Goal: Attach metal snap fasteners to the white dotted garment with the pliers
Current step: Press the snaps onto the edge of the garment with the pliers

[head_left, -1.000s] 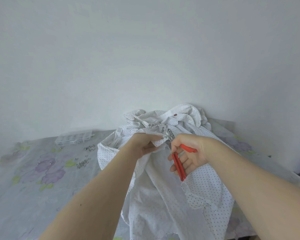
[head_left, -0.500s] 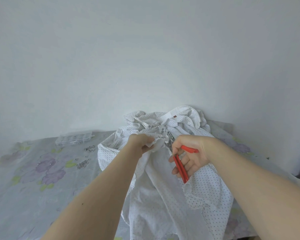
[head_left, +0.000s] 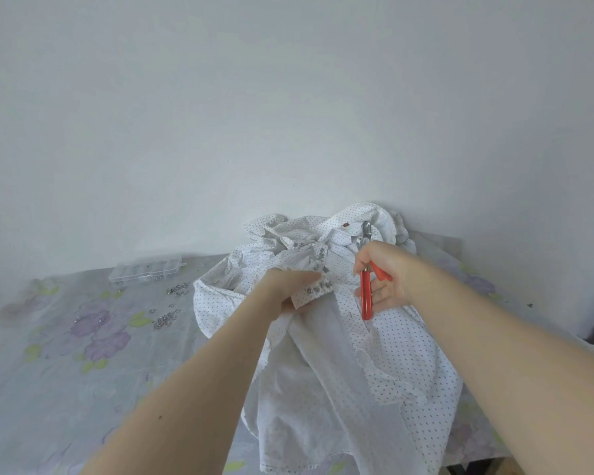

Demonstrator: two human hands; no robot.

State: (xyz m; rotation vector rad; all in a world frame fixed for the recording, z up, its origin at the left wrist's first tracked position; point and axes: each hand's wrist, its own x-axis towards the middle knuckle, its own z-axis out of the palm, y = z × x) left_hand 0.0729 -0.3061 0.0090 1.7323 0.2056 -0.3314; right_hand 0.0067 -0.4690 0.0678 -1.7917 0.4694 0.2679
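The white dotted garment (head_left: 384, 354) lies bunched on the table, its far part heaped against the wall. My left hand (head_left: 285, 289) pinches a folded strip of it that carries a row of metal snaps (head_left: 319, 286). My right hand (head_left: 386, 275) grips the red-handled pliers (head_left: 366, 296), held upright. Their metal jaws (head_left: 366, 231) point up and away, clear of the strip. Loose snap fasteners (head_left: 165, 318) lie scattered on the cloth to the left.
A clear plastic compartment box (head_left: 144, 270) stands at the back left by the wall. More loose snaps (head_left: 177, 289) lie just in front of it. The table wears a floral cloth (head_left: 66, 354). A plain wall rises close behind everything.
My right hand has lifted the pliers off the fabric and swung them to the right, jaws now pointing up. My left hand has turned the strip so the row of snaps shows.
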